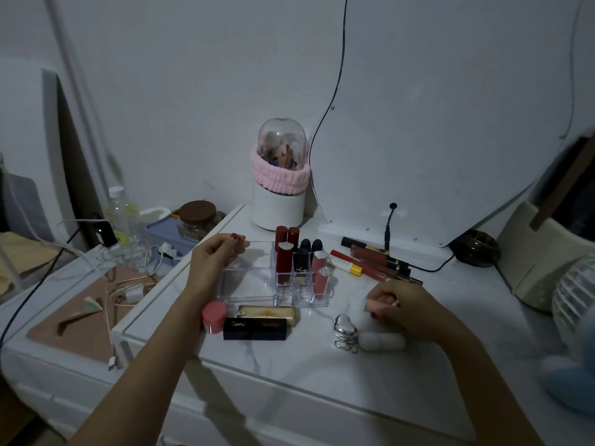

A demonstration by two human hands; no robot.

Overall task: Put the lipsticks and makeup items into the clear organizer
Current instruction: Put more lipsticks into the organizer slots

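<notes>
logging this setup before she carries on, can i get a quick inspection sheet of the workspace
surface: white marble-look tabletop, dim light
job's things: clear organizer holds upright lipsticks in its right slots; lip gloss tubes lie behind it, black lipstick box and pink jar lie in front
clutter: silver heart keyring, domed brush holder
grippers: left hand on organizer's rim; right hand closed on a small pale item
cables: black cable up the wall
surroundings: white fan at right
</notes>
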